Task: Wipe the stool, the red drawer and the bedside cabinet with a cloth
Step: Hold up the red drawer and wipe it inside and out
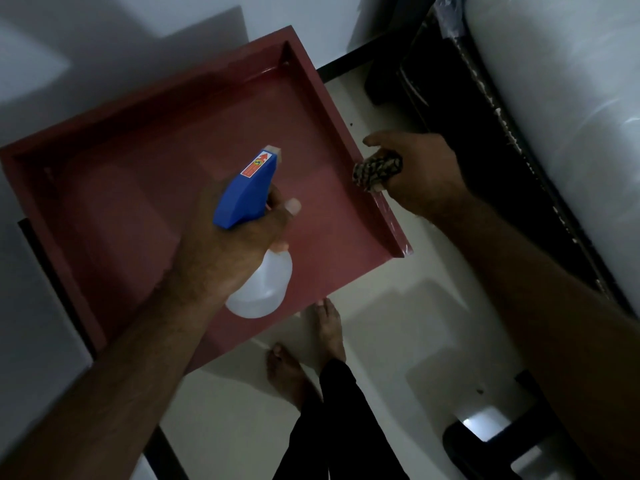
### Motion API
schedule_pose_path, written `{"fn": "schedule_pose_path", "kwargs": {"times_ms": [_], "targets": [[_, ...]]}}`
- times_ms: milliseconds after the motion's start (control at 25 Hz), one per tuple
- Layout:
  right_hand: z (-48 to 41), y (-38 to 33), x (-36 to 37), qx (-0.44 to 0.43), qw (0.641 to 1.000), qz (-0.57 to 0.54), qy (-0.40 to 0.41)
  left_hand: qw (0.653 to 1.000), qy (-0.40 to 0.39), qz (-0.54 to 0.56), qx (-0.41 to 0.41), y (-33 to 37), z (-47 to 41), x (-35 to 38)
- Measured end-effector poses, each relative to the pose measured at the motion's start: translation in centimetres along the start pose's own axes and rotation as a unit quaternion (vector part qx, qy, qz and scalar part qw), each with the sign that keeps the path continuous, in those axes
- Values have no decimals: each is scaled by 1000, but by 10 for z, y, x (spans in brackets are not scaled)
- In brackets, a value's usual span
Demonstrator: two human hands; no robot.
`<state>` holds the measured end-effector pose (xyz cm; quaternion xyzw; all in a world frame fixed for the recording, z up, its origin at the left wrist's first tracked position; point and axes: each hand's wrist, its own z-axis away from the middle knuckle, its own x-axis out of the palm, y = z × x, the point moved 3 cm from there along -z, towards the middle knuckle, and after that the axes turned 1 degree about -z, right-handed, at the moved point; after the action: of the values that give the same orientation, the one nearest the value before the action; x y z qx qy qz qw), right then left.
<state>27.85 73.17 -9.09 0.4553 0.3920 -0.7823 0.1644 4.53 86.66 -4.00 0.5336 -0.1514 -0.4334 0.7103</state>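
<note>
Drawer (pixel 121 209) floor free (spray bottle (pixel 263 285) above)

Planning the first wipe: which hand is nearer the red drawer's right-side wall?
Right. The right hand, gripping the cloth, is at that wall of the red drawer; the left hand holds the spray bottle over the drawer's floor, further in.

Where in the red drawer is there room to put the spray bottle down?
The red drawer is bare inside: most room lies along its left wall and far corner. The middle sits under the left hand gripping the spray bottle. The right rim is crowded by the right hand holding the cloth. Pale floor lies bare right of the feet.
</note>
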Motion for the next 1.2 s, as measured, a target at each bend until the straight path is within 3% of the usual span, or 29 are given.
{"fn": "schedule_pose_path", "kwargs": {"times_ms": [240, 560, 800, 1200], "targets": [[-20, -15, 0, -18, 1000, 9, 25, 999, 6, -9, -30, -6, 16, 7], [52, 23, 9, 12, 1000, -4, -15, 997, 37, 41, -48, -18, 41, 23], [31, 13, 5, -15, 1000, -15, 14, 999, 38, 18, -28, -24, 62, 44], [70, 38, 14, -31, 999, -3, 7, 997, 66, 22, -16, -36, 96, 69]]}}
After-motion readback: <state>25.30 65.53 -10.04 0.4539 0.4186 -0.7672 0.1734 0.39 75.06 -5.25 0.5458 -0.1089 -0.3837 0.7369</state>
